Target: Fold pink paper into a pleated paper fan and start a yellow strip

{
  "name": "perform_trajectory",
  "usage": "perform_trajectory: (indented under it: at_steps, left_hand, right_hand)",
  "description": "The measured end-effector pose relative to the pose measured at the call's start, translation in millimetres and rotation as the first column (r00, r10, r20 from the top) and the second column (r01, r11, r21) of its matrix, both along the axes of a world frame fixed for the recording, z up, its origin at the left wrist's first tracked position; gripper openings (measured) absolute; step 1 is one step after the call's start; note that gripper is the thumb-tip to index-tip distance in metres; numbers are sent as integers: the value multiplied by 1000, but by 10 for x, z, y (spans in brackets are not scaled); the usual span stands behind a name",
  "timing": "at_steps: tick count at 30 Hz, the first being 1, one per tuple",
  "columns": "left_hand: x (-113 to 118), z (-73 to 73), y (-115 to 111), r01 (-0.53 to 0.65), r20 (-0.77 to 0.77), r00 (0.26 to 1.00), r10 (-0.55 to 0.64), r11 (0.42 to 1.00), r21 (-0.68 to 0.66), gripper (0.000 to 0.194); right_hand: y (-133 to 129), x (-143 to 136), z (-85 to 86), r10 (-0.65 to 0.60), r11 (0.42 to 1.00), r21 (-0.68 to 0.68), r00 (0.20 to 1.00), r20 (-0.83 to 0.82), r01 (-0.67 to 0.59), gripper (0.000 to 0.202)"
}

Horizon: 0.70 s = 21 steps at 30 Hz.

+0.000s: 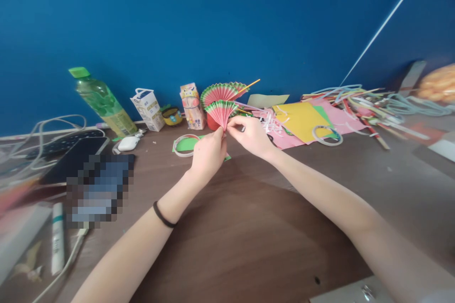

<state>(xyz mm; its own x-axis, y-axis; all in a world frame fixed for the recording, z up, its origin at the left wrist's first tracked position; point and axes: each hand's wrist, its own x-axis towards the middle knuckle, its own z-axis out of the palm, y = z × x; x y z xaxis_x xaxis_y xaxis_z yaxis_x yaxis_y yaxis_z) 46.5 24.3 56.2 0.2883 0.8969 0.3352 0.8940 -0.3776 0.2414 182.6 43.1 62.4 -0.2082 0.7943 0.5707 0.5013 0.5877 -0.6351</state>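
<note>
A small pleated paper fan (221, 112), pink with a green and white rim, stands spread in front of me. My left hand (210, 152) is closed on the gathered lower end of its folds, with a black band round the wrist. Thumb and fingertips of my right hand (250, 133) are pinched at the fan's lower right side, close to the left thumb. Just behind is a larger fan (216, 92) of the same colours, with an orange stick (249, 86) slanting beside it. Whether the two fans touch cannot be made out.
A tape roll (184, 154) lies on green paper left of my hands, another tape roll (337, 142) on coloured sheets (298, 120) at right. Beyond are pipe cleaners and sticks (373, 109). A green bottle (103, 102), cartons (151, 111), a phone (103, 189) and a marker (57, 239) are at left.
</note>
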Motion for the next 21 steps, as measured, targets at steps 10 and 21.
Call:
perform_trajectory:
  at_steps: [10,21]
  left_hand:
    - [-45,65,104,314,779,617,112,873,-374,15]
    - [-172,-14,249,540,852,379,360,662,-520,18]
  right_hand:
    - [70,31,-30,-49,996,-74,998,-48,45,12]
    - [178,190,42,-136,987,-113,975,-177,118,9]
